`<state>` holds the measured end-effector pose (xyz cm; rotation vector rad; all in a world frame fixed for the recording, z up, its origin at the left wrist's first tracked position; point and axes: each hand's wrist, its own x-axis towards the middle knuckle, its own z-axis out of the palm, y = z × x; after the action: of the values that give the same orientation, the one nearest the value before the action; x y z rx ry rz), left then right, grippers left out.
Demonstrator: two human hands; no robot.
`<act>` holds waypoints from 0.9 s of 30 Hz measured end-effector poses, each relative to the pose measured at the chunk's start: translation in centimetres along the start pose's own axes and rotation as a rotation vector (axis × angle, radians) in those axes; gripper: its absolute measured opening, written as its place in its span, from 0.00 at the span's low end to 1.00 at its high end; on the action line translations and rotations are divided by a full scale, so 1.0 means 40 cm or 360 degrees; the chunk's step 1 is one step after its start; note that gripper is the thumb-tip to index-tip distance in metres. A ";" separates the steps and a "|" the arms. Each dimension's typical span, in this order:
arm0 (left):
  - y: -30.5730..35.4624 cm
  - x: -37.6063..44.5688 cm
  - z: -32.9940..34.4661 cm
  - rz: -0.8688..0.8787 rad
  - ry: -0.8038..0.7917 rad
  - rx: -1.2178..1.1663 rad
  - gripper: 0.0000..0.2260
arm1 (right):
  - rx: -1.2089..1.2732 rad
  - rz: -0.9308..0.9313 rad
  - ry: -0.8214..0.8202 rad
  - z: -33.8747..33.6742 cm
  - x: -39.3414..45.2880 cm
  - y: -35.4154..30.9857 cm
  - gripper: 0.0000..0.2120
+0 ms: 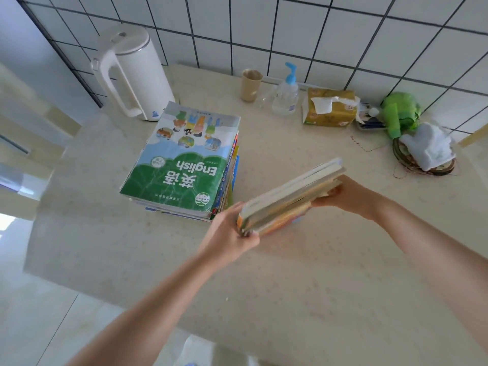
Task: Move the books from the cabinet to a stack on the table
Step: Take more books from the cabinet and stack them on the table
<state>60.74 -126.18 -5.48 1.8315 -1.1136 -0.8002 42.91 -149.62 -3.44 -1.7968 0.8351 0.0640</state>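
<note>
Both grips around tilted, blurred books [290, 198]

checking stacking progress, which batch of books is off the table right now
The bundle of books gripped at its ends by the left hand and right hand. The other stack, topped by the green English book, lies flat on the table.

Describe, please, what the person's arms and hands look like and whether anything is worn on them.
Both forearms are bare as far as the frame shows: no sleeves in view. The left hand and right hand wear no gloves. No watch, bracelet or ring is visible, though motion blur hides fine detail on the fingers.
</note>
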 end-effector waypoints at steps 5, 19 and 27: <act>-0.001 0.040 -0.049 -0.0111 -0.0121 -0.0045 0.19 | 0.0198 0.0010 0.0414 0.066 -0.088 0.047 0.20; -0.039 0.005 0.085 -0.0191 0.0093 -0.0198 0.35 | 0.0244 0.0005 0.0640 0.196 -0.138 0.176 0.29; -0.068 -0.011 0.103 -0.0280 0.0081 0.0006 0.32 | 0.0390 0.0182 0.0715 0.215 -0.133 0.193 0.27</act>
<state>58.18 -126.39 -9.74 1.9618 -0.9316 -0.8471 37.53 -140.78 -10.88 -1.5493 1.2073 -0.3661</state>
